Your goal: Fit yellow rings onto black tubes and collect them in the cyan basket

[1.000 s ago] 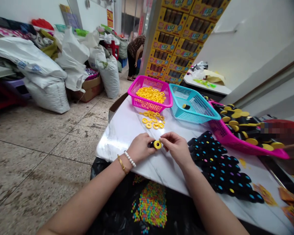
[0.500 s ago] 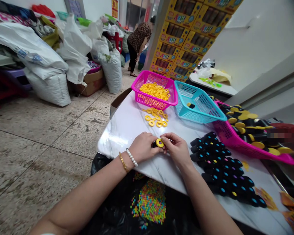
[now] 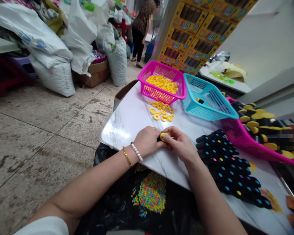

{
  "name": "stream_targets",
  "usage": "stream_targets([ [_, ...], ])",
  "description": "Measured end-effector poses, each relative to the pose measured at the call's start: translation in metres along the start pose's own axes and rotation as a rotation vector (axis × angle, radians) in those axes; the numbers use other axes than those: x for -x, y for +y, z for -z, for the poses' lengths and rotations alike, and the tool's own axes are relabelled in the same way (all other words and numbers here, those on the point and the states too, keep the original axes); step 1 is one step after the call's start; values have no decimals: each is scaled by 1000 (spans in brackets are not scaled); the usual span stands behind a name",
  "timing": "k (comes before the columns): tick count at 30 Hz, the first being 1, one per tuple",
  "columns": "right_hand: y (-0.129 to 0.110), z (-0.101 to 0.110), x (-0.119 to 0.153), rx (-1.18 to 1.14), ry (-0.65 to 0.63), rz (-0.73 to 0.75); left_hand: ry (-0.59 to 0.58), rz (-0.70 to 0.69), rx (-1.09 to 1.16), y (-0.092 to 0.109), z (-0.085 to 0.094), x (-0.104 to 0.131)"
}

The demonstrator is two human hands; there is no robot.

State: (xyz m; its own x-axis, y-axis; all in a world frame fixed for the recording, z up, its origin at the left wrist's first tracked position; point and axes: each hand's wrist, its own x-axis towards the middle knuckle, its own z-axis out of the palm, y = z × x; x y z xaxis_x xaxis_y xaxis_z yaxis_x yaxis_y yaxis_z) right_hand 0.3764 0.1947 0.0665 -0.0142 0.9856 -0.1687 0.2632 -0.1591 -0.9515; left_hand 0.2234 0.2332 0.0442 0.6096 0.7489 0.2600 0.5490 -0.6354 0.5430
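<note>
Near the front edge of the white table, my left hand (image 3: 147, 141) is closed around a small black tube (image 3: 159, 139), mostly hidden by the fingers. A yellow ring (image 3: 164, 137) sits at the tube's end. The thumb and fingers of my right hand (image 3: 181, 141) close on this ring from the right. Beyond my hands lie loose yellow rings (image 3: 163, 117), with more heaped in a pink basket (image 3: 147, 92). Rows of black tubes (image 3: 225, 160) with coloured dots at their ends lie right of my right forearm.
A blue basket (image 3: 205, 113) holds one black-and-yellow piece. At right, a pink basket (image 3: 245, 138) is full of black-and-yellow pieces. Coloured beads (image 3: 152, 192) lie on black plastic below the table edge. Yellow boxes (image 3: 193, 45) are stacked behind; a person (image 3: 140, 31) bends among sacks.
My right thumb has moved over the yellow ring and covers more of it. The view has shifted, so the table and baskets appear farther right and higher.
</note>
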Motion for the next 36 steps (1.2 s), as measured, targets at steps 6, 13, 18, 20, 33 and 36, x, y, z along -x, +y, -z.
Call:
stream_targets([
  [6,-3,-1,-1,-2,-5,-22,118,18,45,4,-3,3],
  [13,4,2,-3,-151,14,-50,183,-11,34,9,0,13],
  [18,4,1,-2,-87,-42,-48,102,26,-50,11,3,15],
  [20,3,2,-3,-64,-40,-39,83,48,-55,10,3,14],
  [33,1,20,-6,-380,-94,-179,28,92,34,5,6,12],
  [36,-5,17,-8,-338,-175,-251,5,99,7,8,4,13],
])
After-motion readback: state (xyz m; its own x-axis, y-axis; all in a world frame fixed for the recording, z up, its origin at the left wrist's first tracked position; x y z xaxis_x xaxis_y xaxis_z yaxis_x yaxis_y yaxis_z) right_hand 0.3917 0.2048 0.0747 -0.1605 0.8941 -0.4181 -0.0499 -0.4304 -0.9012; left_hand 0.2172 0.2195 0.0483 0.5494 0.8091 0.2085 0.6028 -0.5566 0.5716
